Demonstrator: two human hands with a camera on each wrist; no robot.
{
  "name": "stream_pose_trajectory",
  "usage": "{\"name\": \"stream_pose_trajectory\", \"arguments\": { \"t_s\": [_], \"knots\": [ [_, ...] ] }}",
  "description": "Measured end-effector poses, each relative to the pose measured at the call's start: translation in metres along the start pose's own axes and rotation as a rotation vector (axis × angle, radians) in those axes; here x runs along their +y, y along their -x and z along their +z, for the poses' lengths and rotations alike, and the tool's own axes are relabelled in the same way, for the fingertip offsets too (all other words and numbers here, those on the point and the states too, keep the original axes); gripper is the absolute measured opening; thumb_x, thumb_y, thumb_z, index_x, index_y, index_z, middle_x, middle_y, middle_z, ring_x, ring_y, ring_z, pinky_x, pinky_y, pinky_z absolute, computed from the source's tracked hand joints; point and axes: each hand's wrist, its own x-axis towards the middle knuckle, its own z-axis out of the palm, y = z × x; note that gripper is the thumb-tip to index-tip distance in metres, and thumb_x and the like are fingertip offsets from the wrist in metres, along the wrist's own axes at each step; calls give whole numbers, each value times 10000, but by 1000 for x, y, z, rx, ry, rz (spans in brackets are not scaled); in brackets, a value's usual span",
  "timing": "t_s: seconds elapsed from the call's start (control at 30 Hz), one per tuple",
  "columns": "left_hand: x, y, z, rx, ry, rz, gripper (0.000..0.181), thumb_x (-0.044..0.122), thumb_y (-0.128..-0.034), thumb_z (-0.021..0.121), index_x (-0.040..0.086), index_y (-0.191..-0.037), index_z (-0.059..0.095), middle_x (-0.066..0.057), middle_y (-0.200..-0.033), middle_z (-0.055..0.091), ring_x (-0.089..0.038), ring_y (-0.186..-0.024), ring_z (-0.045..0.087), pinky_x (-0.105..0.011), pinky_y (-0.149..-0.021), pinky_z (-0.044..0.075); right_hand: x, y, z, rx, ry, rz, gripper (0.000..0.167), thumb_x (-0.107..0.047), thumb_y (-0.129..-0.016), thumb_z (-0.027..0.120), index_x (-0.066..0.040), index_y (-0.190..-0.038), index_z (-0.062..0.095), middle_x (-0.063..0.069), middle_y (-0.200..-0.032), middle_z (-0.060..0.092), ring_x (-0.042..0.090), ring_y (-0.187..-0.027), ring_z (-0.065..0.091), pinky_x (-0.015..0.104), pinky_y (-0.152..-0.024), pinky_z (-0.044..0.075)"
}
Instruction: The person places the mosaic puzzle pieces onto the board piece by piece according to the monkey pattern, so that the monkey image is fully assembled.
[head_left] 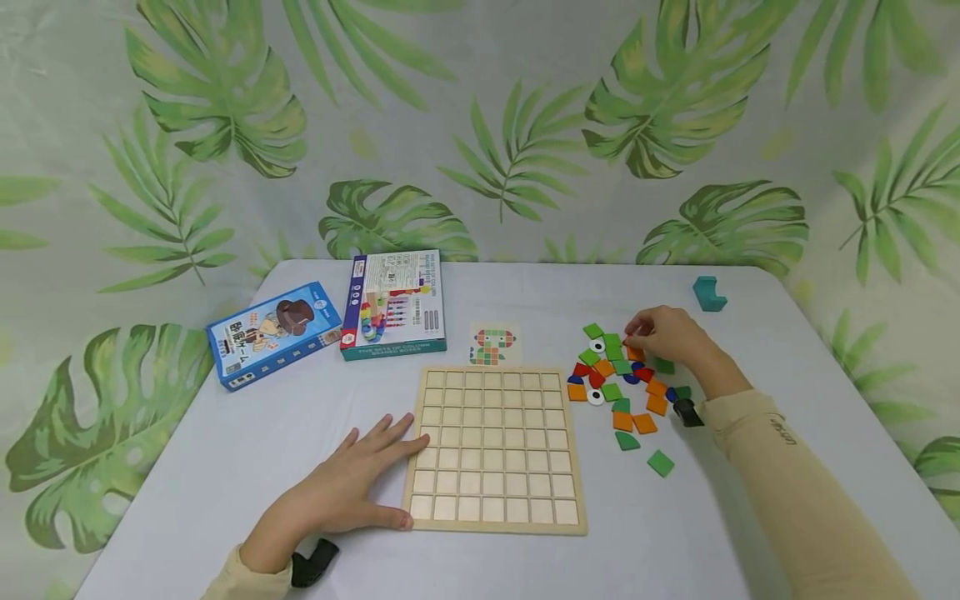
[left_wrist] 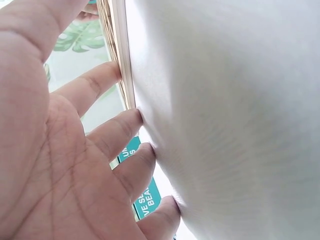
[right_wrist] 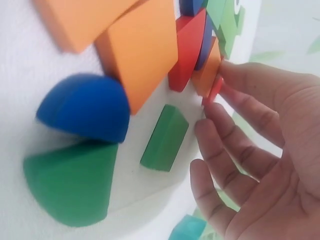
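A wooden grid board (head_left: pixel 491 527) of square cells lies mid-table. My left hand (head_left: pixel 345 492) rests at its left side, fingers spread, thumb by the near left corner and index finger on the frame. In the left wrist view, fingertips (left_wrist: pixel 112 71) touch the board's edge and the white cloth. Right of the board my right hand (head_left: pixel 671 337) pinches a small red piece (right_wrist: pixel 214 91) between thumb and fingers at the far side of a scattered pile. Around it are an orange square (right_wrist: pixel 145 50), a blue quarter-round piece (right_wrist: pixel 85 107) and a green one (right_wrist: pixel 72 185).
A pattern card (head_left: pixel 492 346) lies just beyond the board. A blue box (head_left: pixel 273 333) and a bead-game box (head_left: pixel 393 304) stand at the back left. A teal block (head_left: pixel 708 293) sits at the back right. One green square (head_left: pixel 661 463) lies nearest the front.
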Motion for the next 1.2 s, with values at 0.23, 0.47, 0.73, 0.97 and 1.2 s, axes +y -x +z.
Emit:
{"name": "stream_pose_trajectory", "arguments": {
  "t_s": [0.23,0.47,0.73,0.97,1.2],
  "knots": [
    [0,0,-1,-3,5,14,1007,624,-800,865,252,-1643,460,-99,-1793,266,-489,-1648,209,-843,-1234,165,-5,-1,2,15,-14,22,300,-223,-1036,692,15,-1216,717,212,-1097,715,330,-946,616,473,-885,582],
    [2,1,-1,5,-1,24,999,608,-801,870,239,-1638,469,-123,-1783,286,-500,-1640,224,-849,-1224,180,-4,-3,3,23,-25,-8,267,-182,-1039,690,12,-1222,706,227,-1147,723,375,-1033,638,551,-991,583],
    [2,0,-1,0,3,13,1008,628,-799,863,251,-1643,460,-113,-1788,276,-494,-1645,213,-848,-1231,160,-3,-2,-2,22,4,46,393,-358,-1012,739,-4,-1180,712,195,-1055,728,310,-898,621,406,-798,567],
    [2,-1,0,3,-8,-1,1008,649,-792,857,266,-1639,466,-94,-1790,279,-480,-1649,217,-839,-1237,168,-4,-4,0,-10,-20,33,283,-163,-1019,697,1,-1248,719,256,-1232,708,394,-1067,636,568,-1004,582],
    [0,-5,-4,-13,12,-20,1076,659,-775,869,264,-1665,413,-117,-1798,243,-475,-1660,180,-826,-1256,134,-3,-1,1,24,-34,48,355,-187,-1018,723,31,-1294,672,272,-1244,670,418,-1120,611,574,-1041,574]
  ]
}}
